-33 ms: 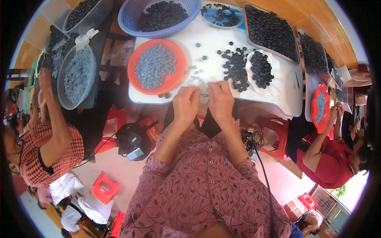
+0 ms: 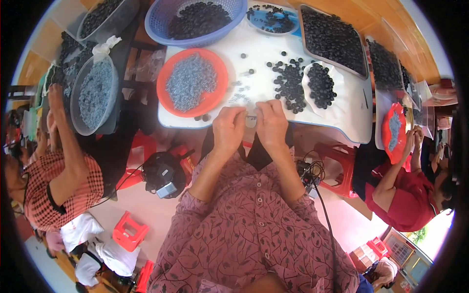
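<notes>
At the front edge of the white table [image 2: 234, 58], my left hand [image 2: 229, 126] and my right hand [image 2: 272, 123] rest side by side with curled fingers. A small gap parts them, and whatever the fingertips may pinch is hidden or too small to name. Just beyond them lie several small clear pieces [image 2: 239, 91]. A red plate [image 2: 163, 80] heaped with small grey-blue pieces [image 2: 190, 81] stands left of my hands. To their right are loose black round parts [image 2: 289, 80] and a white scalloped dish [image 2: 342, 100] holding more black round parts [image 2: 321, 87].
Along the table's far side stand a blue-violet basket [image 2: 154, 29], a blue-and-white dish [image 2: 273, 32] and a metal tray [image 2: 332, 62], all with black parts. Co-workers sit at left [image 2: 66, 185] and right [image 2: 405, 198]. A red stool [image 2: 130, 231] is on the floor; a black cable [image 2: 328, 215] hangs beside me.
</notes>
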The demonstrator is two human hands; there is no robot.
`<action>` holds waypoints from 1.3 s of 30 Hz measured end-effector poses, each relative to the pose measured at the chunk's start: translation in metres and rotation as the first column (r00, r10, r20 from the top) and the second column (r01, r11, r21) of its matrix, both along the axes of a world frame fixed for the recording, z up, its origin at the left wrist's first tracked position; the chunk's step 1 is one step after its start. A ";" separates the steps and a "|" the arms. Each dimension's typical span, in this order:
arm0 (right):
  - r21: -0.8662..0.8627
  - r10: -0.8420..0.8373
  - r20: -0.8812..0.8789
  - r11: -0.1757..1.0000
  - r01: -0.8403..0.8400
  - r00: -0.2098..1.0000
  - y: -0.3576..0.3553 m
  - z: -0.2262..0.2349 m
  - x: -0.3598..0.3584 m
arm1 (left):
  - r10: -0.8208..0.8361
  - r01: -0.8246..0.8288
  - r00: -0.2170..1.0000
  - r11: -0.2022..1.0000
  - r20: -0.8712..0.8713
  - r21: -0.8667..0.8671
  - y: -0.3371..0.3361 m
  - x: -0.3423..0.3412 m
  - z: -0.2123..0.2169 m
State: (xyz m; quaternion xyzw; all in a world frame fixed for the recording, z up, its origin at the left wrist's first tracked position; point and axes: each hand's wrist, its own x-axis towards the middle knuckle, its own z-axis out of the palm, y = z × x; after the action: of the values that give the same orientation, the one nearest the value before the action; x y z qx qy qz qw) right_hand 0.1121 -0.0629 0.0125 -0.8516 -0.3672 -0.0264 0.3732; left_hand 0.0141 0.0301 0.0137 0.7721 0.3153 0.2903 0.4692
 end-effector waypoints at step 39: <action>0.444 0.002 -0.407 0.874 0.196 0.913 -0.052 -0.002 0.012 | -0.142 0.139 0.990 0.976 0.001 0.165 -0.020 0.068 0.001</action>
State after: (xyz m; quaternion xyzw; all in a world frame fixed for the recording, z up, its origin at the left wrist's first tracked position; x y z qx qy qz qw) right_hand 0.1241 -0.1150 0.0109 -0.7389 -0.2222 0.0375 0.6350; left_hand 0.0820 0.0099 0.0148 0.8266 0.2319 0.2865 0.4253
